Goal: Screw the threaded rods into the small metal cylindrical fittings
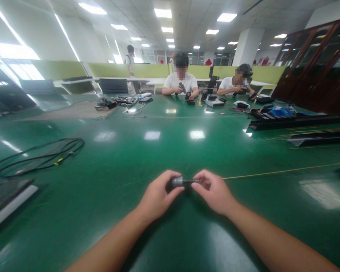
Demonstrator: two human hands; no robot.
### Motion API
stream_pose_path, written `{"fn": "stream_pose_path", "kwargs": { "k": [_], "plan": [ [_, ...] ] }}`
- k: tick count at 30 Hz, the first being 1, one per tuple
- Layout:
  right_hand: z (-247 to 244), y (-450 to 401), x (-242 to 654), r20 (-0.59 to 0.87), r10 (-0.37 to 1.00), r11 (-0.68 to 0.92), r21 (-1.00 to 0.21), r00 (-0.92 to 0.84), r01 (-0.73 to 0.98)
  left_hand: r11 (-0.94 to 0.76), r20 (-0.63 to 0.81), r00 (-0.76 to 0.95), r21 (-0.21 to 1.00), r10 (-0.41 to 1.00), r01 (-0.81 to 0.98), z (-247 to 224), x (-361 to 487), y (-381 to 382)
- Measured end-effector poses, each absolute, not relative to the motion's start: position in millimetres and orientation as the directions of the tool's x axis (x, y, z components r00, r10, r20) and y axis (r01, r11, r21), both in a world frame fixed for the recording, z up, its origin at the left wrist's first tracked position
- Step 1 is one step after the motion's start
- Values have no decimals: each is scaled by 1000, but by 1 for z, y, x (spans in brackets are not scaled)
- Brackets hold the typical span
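Over the green tabletop (170, 151), a small grey cylinder with dark ends (178, 182) lies sideways between the thumb and fingers of my left hand (158, 192). From its right end runs a thin dark shaft (188, 181), which my right hand (215, 192) pinches near the tip. Both hands are closed on this one piece, and its kind is not clear. Fingers hide its left end and the shaft's tip. A thin yellowish rod (272, 171) stretches right from behind my right hand; I cannot tell whether they touch.
A coiled black cable (39, 156) lies at left, above a dark flat device (8, 200). Black channel-shaped strips (323, 138) and blue items (280, 112) lie at right. Across the table two people (181, 81) handle tools beside scattered parts (127, 100).
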State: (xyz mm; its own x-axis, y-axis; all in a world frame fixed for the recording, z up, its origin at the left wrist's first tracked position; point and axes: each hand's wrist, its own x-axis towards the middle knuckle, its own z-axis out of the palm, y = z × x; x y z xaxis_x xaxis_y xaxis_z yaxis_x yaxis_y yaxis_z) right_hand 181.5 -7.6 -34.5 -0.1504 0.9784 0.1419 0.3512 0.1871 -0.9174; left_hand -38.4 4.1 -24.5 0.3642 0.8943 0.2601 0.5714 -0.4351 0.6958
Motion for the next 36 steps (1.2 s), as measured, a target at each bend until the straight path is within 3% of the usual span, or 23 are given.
{"fn": "stream_pose_path", "kwargs": {
  "k": [36],
  "plan": [
    [-36, -7, 183, 133, 982, 168, -936, -131, 310, -447, 295, 343, 690, 892, 569, -22, -38, 5]
  ]
}}
